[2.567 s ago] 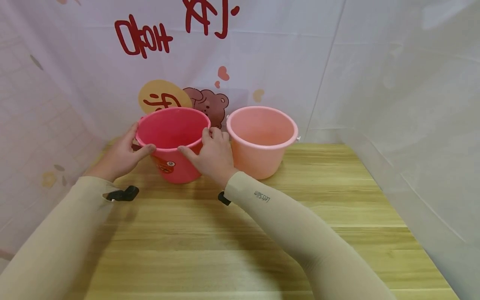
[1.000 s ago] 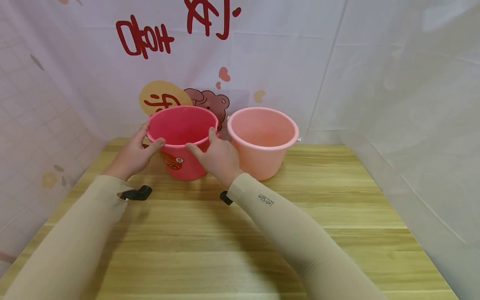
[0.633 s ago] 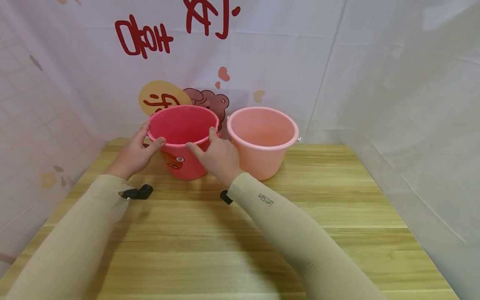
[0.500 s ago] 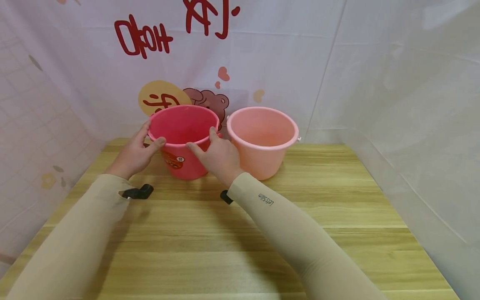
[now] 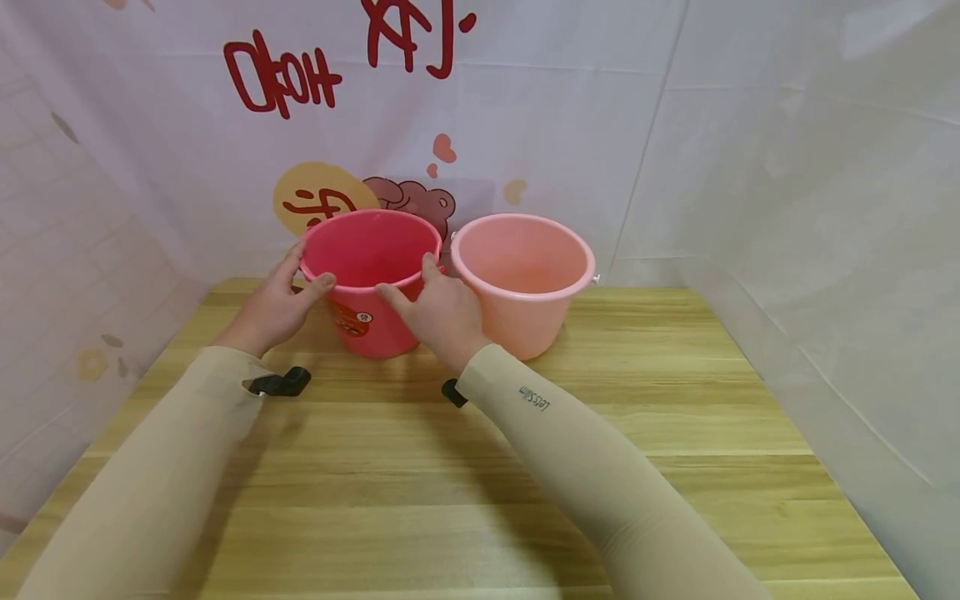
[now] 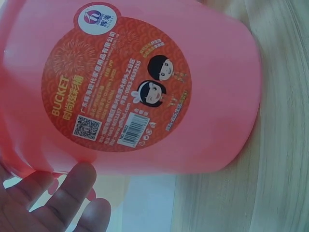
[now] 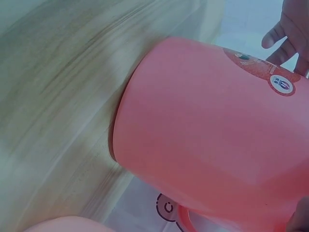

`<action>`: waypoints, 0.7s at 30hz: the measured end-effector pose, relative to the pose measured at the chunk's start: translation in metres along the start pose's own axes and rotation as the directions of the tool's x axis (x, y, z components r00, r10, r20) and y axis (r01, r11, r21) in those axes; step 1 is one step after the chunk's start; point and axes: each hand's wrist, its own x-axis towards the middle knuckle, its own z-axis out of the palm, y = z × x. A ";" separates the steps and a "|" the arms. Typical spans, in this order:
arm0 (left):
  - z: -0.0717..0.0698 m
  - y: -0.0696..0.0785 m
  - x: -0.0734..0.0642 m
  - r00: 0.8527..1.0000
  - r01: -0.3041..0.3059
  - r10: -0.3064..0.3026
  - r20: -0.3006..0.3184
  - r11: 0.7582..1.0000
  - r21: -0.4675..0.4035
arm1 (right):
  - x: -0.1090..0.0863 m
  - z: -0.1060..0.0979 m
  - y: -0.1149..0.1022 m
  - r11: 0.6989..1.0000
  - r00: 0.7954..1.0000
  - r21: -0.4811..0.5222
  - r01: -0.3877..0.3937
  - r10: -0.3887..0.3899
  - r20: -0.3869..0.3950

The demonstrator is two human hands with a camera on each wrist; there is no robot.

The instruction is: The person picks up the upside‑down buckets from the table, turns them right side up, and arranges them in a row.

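Observation:
A deep pink bucket [image 5: 375, 321] stands upright on the wooden table at back left, with a round red label [image 6: 120, 84] facing the left wrist view. My left hand [image 5: 273, 308] holds its left side near the rim, thumb at the front, fingers reaching along the outside. My right hand [image 5: 442, 317] holds the right side of the rim, its thumb on the front edge. In the right wrist view the bucket wall [image 7: 207, 121] fills the middle, and the left hand's fingers [image 7: 289, 43] show beyond it. Most of the right hand is out of that view.
Close on the right stands a paler pink bucket [image 5: 525, 325], upright, with a small white handle knob [image 5: 596, 278]. Behind both hangs a white printed cloth [image 5: 570, 125]. The wooden table [image 5: 637, 400] is bounded by cloth on the left and right.
The deep pink bucket has moved right, toward the paler one, with both hands on it. Its label has shifted along with it. In the last half second it moves only slightly.

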 end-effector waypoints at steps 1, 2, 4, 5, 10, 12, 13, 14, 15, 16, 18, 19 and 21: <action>0.000 0.000 0.000 1.000 0.002 -0.002 0.001 1.000 0.005 | 0.000 0.000 0.001 1.000 1.000 0.004 0.001 -0.001 -0.004; 0.001 0.000 0.000 1.000 0.004 -0.004 0.002 1.000 0.005 | 0.000 0.000 0.001 1.000 1.000 0.005 0.003 -0.003 -0.008; 0.001 0.000 0.001 1.000 0.005 -0.005 -0.001 1.000 0.005 | 0.001 0.001 0.002 1.000 1.000 0.006 0.005 -0.005 -0.013; 0.002 0.000 0.002 1.000 0.003 -0.003 -0.003 1.000 0.004 | 0.000 0.001 0.002 1.000 1.000 0.010 0.006 -0.006 -0.012; 0.002 0.000 0.002 1.000 -0.008 0.008 -0.009 1.000 -0.002 | 0.000 0.000 0.002 1.000 1.000 0.014 0.004 -0.004 -0.004; 0.002 0.000 0.002 1.000 -0.013 0.012 -0.007 1.000 -0.007 | 0.000 0.000 0.002 1.000 1.000 0.015 0.002 -0.002 -0.003; 0.002 0.001 0.002 1.000 -0.015 0.014 -0.007 1.000 -0.006 | 0.000 0.000 0.002 1.000 1.000 0.013 0.002 -0.002 -0.005; 0.002 0.001 0.002 1.000 -0.016 0.016 -0.006 1.000 -0.008 | 0.000 0.000 0.002 1.000 1.000 0.014 0.003 -0.003 -0.008; 0.002 0.001 0.002 1.000 -0.016 0.015 -0.005 1.000 -0.008 | 0.000 0.000 0.002 1.000 1.000 0.012 0.003 -0.003 -0.009; 0.002 0.001 0.002 1.000 -0.015 0.015 -0.005 1.000 -0.009 | 0.000 0.000 0.002 1.000 1.000 0.011 0.004 -0.004 -0.011; 0.002 0.001 0.002 1.000 -0.011 0.011 -0.005 1.000 -0.006 | 0.001 0.001 0.003 1.000 1.000 0.010 0.005 -0.005 -0.015; 0.002 0.002 0.002 1.000 -0.009 0.009 -0.004 1.000 -0.003 | 0.001 0.001 0.003 1.000 1.000 0.008 0.005 -0.005 -0.019; 0.002 0.002 0.003 1.000 -0.006 0.006 -0.003 1.000 0.003 | 0.001 0.001 0.003 1.000 1.000 0.013 0.005 -0.004 -0.024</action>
